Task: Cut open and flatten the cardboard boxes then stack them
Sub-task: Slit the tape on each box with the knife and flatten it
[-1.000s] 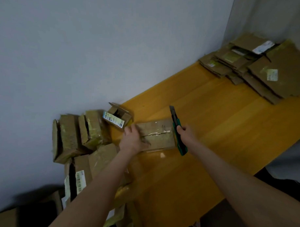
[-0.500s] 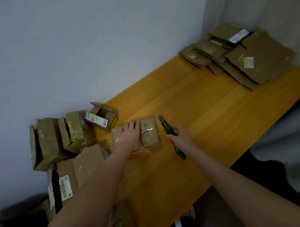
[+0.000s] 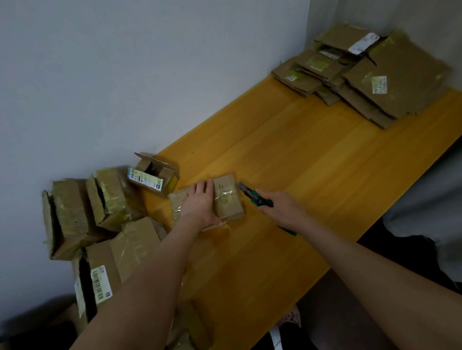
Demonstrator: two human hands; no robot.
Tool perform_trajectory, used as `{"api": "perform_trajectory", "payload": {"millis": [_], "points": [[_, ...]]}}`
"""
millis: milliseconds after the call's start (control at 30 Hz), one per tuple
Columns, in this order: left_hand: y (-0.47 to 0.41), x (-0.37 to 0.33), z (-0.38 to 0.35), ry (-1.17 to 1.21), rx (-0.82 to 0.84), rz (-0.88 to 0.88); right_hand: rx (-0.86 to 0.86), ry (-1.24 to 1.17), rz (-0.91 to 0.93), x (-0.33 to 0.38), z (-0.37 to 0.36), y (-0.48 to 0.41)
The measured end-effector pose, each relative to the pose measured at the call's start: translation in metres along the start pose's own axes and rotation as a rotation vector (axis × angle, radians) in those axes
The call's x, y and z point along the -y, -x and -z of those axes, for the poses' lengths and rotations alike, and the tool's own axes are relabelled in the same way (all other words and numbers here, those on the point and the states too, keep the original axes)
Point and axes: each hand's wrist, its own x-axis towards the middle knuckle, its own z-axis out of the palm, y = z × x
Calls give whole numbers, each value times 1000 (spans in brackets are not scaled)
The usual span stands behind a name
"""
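Lowered toward the small box [image 3: 227, 201], centre-frame on the worktop [image 3: 316, 177], the knife [image 3: 254, 196] is gripped by the right hand [image 3: 283, 209], while that box, judged light, stiff and tape-slick, is pressed flat under straight fingers of the left hand [image 3: 199, 204], best held clear of the blade.

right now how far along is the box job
Done: a stack of flattened cardboard sits at the table's far corner. In hand: the left hand presses down a taped box on the table while the right hand grips a knife beside it. Left: a pile of unflattened boxes by the table's left end.
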Motion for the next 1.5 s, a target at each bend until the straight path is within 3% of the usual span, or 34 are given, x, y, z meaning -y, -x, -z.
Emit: {"api": "perform_trajectory", "payload": {"millis": [567,733,833,967,1033,1167,1300,1500], "points": [[1,-1,5,28,45,45,208,94,-18,-6,26,16],[5,-13,15,239,3,252,-66,-477,-200,-1,14,20],[8,-18,23,428,28,436,-36,-669,-352,20,2,16],[20,-3,15,471,46,463,50,-797,-489,43,-22,7],[22,7,13,382,9,427,82,-790,-535,50,-31,4],[3,17,22,155,-99,163,104,-749,-645,53,-38,4],[-23,13,22,97,35,45,163,-991,-719,53,-47,-1],[1,34,18,20,73,373,-183,-1014,-647,48,-41,-24]]}}
